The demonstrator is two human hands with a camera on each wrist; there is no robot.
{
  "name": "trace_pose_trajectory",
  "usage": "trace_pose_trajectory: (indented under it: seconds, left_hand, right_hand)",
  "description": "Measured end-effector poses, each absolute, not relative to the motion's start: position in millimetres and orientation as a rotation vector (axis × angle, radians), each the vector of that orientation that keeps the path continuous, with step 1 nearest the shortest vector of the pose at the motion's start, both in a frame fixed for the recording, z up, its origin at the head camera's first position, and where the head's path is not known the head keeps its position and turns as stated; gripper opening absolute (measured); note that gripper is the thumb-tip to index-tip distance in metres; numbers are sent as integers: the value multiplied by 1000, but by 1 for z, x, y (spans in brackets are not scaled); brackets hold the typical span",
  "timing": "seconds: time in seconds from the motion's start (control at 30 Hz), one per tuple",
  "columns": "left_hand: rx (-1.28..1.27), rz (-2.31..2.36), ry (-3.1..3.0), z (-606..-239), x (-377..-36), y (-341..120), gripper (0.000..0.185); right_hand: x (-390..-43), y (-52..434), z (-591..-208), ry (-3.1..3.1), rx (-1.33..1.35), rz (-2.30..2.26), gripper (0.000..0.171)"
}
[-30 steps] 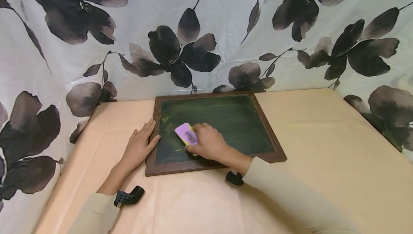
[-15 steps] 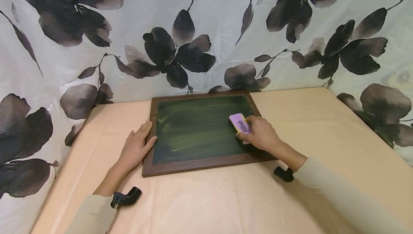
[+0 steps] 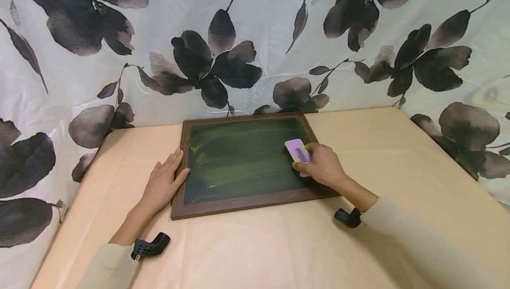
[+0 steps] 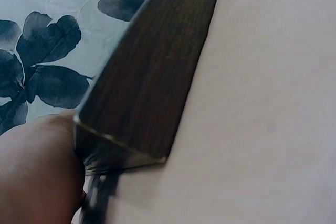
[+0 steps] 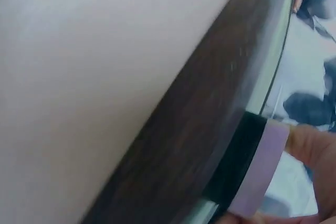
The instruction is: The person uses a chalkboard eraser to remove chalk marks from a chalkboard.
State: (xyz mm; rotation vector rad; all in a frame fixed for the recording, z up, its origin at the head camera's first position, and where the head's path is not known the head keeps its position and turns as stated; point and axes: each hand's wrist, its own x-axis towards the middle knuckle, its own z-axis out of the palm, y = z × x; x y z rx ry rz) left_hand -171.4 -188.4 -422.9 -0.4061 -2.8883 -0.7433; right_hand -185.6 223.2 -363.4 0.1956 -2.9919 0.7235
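A chalkboard (image 3: 243,156) with a brown wooden frame (image 3: 255,202) lies on the table. Yellow chalk marks and smears show mostly on its left side. My right hand (image 3: 324,165) grips a chalkboard eraser (image 3: 298,151) between thumb and fingers, on the board's right part. The eraser is purple with a yellow edge and a printed label; in the right wrist view its dark pad (image 5: 236,156) faces the board. With fingers extended, my left hand (image 3: 161,185) rests against the frame's left edge. The left wrist view shows part of that hand (image 4: 39,166) beside a frame corner (image 4: 126,135).
A peach-coloured cloth (image 3: 247,249) covers the table around the board. Behind and along the sides hangs a white curtain (image 3: 275,59) with dark flowers. Black wrist cameras sit on the left wrist (image 3: 150,247) and right wrist (image 3: 348,218).
My right hand has slid the eraser from the board's left-centre to its right side, mostly in the first half second. The left hand stays at the frame; the head view shifts slightly.
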Motion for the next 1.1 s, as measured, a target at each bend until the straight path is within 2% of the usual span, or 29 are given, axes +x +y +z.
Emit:
trace_pose_trajectory:
  seconds: [0.47, 0.83, 1.1]
  left_hand:
    - [-396, -700, -2875, -423, -171, -189, 64]
    - [-414, -700, -2854, -423, -173, -184, 59]
    - [-416, -722, -2856, -424, -172, -188, 58]
  right_hand:
    - [-191, 137, -364, -2986, 291, 623, 64]
    - [-177, 50, -364, -3020, 391, 614, 53]
    - [-169, 9, -366, -3006, 501, 586, 54]
